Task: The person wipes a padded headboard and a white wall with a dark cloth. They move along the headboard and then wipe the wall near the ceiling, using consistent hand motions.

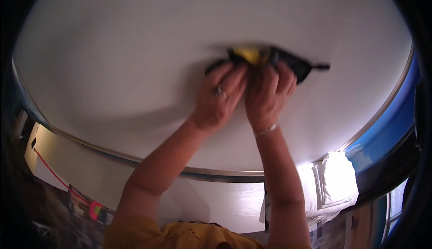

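A small black zippered pouch (293, 63) is held between both hands over the broad white tabletop (128, 60). My left hand (222, 95), with a ring on one finger, grips its left part. My right hand (270, 93), with a bracelet at the wrist, grips its right part, and a black strap sticks out beyond it to the right. A yellow item (249, 55) shows at the middle of the pouch, above the fingertips; blur hides what it is and whether it lies inside. The fingertips are partly hidden.
Folded white cloth (339, 181) lies beyond the table's near edge at the right. A pale wood-grain surface (233, 201) lies below that edge. A red cord (54, 174) hangs at the lower left, with a pink item (96, 210) near its end.
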Demonstrator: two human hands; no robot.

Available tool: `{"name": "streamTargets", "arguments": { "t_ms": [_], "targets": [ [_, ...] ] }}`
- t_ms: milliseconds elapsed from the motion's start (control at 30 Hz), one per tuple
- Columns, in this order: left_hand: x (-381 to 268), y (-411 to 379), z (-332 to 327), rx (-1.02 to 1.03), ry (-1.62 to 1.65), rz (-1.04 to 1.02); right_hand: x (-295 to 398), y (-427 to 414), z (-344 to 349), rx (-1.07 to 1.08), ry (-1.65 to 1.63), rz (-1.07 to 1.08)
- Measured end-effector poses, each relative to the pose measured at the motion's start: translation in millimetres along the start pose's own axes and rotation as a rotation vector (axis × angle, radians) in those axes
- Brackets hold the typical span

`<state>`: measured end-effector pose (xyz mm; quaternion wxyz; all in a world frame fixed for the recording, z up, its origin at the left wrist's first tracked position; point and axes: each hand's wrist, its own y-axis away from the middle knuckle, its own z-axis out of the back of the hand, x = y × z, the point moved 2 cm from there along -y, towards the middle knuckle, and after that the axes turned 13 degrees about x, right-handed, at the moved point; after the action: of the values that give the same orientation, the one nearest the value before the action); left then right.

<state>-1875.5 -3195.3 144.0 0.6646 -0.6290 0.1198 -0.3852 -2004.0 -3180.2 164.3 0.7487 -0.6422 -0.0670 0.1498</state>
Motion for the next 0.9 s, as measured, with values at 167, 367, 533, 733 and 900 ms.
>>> {"name": "streamTargets", "arguments": {
  "t_ms": [167, 367, 533, 733, 900],
  "targets": [
    [-13.0, 90.4, -0.4, 0.069, 0.447, 0.156, 14.8, 97.5, -5.4, 0.194, -0.043, 0.053],
    [46.9, 24.3, 47.1, -0.023, 0.097, -0.035, 37.9, 17.3, 1.7, 0.094, -0.178, 0.101],
    [86.2, -13.2, 81.5, 0.015, 0.03, 0.062, 86.3, -55.0, -24.7, -0.021, -0.071, 0.017],
    [87.2, 118.3, 78.1, 0.081, 0.254, 0.092, 125.5, 67.8, -61.1, 0.066, -0.038, 0.058],
    [101.5, 148.1, 107.4, 0.207, 0.225, -0.119, 148.7, 103.0, -63.2, 0.165, -0.159, 0.052]
  ]
}}
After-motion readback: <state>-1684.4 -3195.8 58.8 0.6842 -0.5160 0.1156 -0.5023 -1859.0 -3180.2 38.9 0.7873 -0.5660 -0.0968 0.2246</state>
